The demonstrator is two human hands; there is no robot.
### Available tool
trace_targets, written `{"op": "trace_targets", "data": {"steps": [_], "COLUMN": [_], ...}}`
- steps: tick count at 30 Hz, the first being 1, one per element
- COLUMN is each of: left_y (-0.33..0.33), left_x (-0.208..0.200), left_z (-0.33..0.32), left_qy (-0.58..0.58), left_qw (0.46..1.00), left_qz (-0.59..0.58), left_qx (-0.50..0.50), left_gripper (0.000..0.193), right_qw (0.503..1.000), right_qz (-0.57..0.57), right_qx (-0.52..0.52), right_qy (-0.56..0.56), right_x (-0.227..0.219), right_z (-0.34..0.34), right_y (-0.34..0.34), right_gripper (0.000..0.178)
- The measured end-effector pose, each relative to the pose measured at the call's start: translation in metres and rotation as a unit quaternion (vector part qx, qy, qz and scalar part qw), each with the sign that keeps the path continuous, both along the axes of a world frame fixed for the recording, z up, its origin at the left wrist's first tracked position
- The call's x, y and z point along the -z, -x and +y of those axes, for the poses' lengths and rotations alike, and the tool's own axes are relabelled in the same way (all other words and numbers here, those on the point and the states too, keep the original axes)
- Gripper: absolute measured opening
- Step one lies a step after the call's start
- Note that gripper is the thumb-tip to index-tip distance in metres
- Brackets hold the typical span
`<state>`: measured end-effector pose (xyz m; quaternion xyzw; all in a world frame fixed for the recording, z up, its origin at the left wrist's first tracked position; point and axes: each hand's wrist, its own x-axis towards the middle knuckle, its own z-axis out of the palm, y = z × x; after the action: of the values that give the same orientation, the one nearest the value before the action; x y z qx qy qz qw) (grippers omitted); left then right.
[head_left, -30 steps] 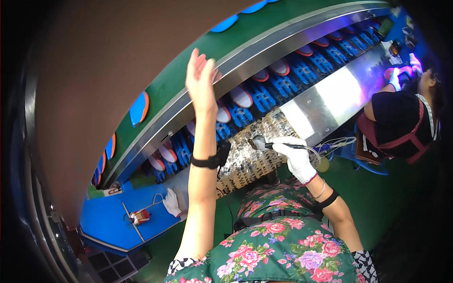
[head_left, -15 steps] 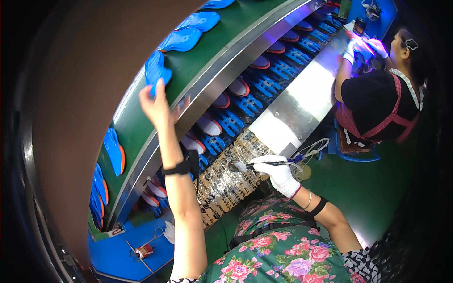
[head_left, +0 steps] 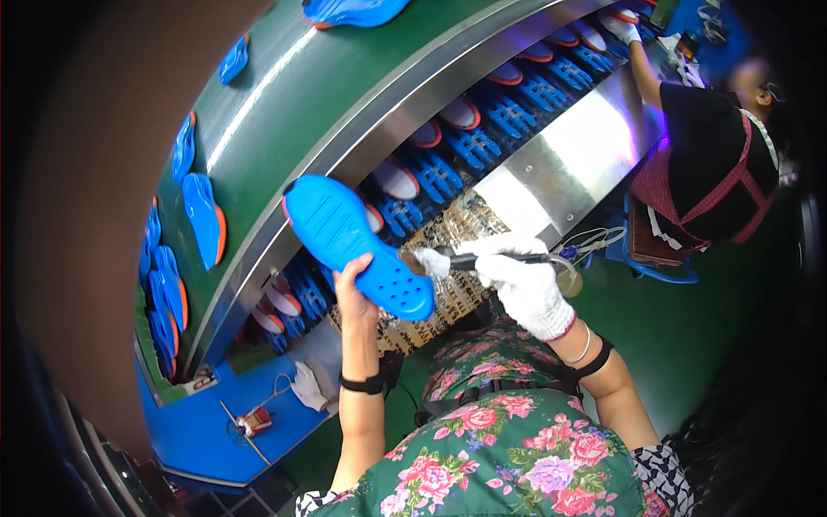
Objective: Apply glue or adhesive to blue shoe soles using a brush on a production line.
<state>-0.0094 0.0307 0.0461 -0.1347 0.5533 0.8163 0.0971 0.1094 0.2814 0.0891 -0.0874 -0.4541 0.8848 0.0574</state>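
Observation:
My bare left hand [head_left: 355, 295] grips a blue shoe sole [head_left: 332, 226] by its narrow middle. The sole is tilted, with grooves at its wide end and small holes at the heel. My right hand [head_left: 532, 293], in a white knit glove, is closed around a black-handled brush [head_left: 435, 261]. A thin tube or cable runs from the back of the handle. The pale brush head is right beside the sole's heel edge; whether they touch, I cannot tell.
More blue soles [head_left: 203, 220] with orange rims lie on the green belt [head_left: 267, 129]. Below runs a rack of blue holders [head_left: 482, 148] with shoes. A taped ledge [head_left: 465, 226] is under my hands. A co-worker [head_left: 706, 164] sits at right. A blue table [head_left: 207, 439] stands lower left.
My left hand has taken a blue sole from the belt and brought it back toward the brush. The soles on the belt have shifted. The co-worker's gloved hand now reaches to the rack.

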Motion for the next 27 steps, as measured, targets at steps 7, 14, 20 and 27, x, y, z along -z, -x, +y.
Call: {"op": "trace_targets", "data": {"steps": [7,14,20,27], "left_y": [-0.045,-0.061,-0.070,-0.076], "left_x": [0.023,-0.010,-0.026,-0.017], "left_z": [0.012,0.043,0.056,0.060], "left_qy": [-0.288,-0.421,-0.232,-0.151], "left_qw": [0.942,0.891,0.969,0.981], "left_qz": [-0.055,-0.019,0.013,0.009], "left_qx": [0.161,0.168,0.087,0.123], "left_gripper": [0.076,0.095,0.094,0.102], "right_qw": [0.959,0.920,0.775,0.752], "right_qz": [0.198,0.240,0.299,0.330], "right_qx": [0.004,0.038,0.084,0.069], "right_qy": [-0.205,-0.309,-0.550,-0.566], "right_x": [-0.028,-0.036,-0.034,-0.027], "right_z": [-0.022,-0.030,-0.026,-0.040], "right_y": [0.004,0.027,0.034,0.019], "right_gripper": [0.020,0.032,0.032,0.034]}}
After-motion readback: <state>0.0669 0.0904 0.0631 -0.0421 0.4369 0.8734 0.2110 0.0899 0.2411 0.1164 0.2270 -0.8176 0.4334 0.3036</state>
